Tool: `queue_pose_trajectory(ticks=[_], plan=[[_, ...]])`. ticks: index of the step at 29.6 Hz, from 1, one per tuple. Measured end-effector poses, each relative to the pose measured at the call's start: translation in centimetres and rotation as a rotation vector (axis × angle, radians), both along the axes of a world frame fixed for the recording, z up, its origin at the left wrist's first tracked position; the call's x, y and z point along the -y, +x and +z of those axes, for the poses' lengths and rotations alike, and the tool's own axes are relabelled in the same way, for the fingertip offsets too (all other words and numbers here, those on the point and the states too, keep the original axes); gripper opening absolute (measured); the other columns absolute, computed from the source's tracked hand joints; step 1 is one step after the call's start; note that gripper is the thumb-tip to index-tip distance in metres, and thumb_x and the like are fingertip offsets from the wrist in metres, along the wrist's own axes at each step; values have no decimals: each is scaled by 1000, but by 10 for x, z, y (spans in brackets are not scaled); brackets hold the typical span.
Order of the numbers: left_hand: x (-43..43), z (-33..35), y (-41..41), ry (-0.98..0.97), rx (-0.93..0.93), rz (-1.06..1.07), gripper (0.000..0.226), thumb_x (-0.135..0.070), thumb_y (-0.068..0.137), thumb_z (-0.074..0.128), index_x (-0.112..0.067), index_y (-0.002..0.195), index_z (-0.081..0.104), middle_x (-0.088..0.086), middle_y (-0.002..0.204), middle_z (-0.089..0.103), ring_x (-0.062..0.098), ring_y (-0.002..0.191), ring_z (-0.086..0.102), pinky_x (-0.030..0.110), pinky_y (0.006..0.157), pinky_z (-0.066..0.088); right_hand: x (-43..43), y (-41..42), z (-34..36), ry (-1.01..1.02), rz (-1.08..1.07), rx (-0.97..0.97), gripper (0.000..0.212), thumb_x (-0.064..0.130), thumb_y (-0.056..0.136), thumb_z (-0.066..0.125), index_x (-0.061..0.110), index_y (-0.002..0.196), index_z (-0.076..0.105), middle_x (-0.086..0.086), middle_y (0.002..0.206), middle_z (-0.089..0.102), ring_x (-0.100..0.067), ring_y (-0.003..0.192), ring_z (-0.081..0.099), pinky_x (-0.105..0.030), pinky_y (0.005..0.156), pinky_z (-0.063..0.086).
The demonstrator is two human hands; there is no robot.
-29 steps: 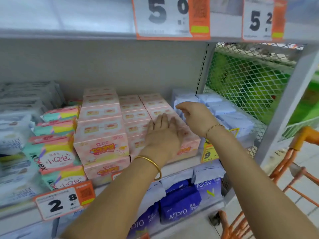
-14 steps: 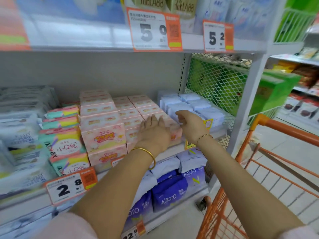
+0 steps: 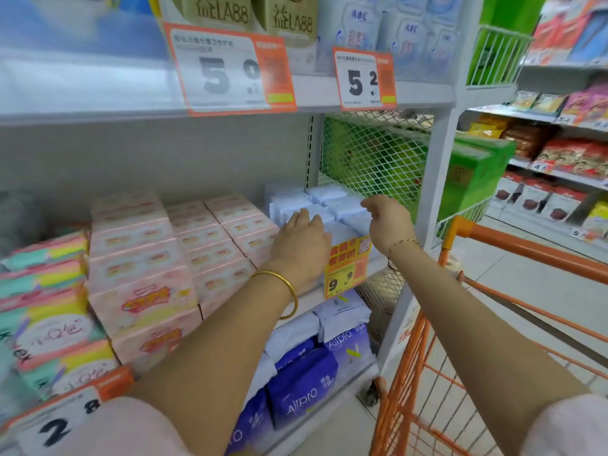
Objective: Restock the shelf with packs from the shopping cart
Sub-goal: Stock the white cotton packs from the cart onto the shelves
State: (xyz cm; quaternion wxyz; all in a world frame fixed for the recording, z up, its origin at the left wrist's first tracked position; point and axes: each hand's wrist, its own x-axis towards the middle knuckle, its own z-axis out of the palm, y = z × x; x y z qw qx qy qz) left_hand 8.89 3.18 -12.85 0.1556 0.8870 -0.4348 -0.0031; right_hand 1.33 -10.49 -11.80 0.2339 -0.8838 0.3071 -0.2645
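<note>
Pink packs [image 3: 210, 245] stand in stacked rows on the middle shelf [image 3: 371, 264]. Pale blue-white packs [image 3: 325, 199] fill the shelf's right end, next to the green mesh side panel. My left hand [image 3: 301, 245] lies flat, fingers together, over the front right pink packs and the edge of the white ones. Just above the right-hand white packs, my right hand [image 3: 388, 222] hovers with loosely curled fingers and holds nothing. The orange shopping cart [image 3: 493, 241] stands at the lower right; its inside is out of view.
A yellow price tag [image 3: 345, 268] hangs at the shelf edge between my hands. Purple Airpro packs [image 3: 306, 386] fill the shelf below. Colourful packs [image 3: 46, 291] stand at the left. Another aisle of snack shelves [image 3: 559, 153] runs at the right.
Both hands have shifted right, from the pink packs toward the white packs. My view has pulled back and turned right, showing more of the cart and the upper shelf.
</note>
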Motion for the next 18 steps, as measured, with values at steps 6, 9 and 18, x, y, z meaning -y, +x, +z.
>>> queue_pose_trajectory(ticks=[6, 9, 18], plan=[[56, -3, 37, 32, 86, 14, 30, -28, 97, 41, -10, 114, 60, 16, 124, 49, 36, 118, 42, 42, 94, 38, 60, 64, -8, -98, 40, -406, 30, 27, 95, 47, 23, 122, 60, -8, 134, 52, -35, 120, 49, -42, 99, 44], [65, -11, 42, 112, 118, 13, 33, -29, 99, 37, -25, 125, 57, 12, 130, 45, 35, 122, 39, 42, 95, 37, 69, 73, -20, -109, 36, -493, 25, 33, 92, 50, 20, 102, 68, -11, 117, 61, -34, 105, 55, -41, 98, 43], [79, -4, 72, -78, 59, 80, 35, -10, 94, 43, -16, 126, 57, 18, 129, 47, 38, 121, 42, 43, 100, 40, 77, 87, -19, -139, 72, -443, 18, 28, 92, 51, 27, 108, 60, -11, 128, 56, -37, 120, 46, -47, 98, 43]])
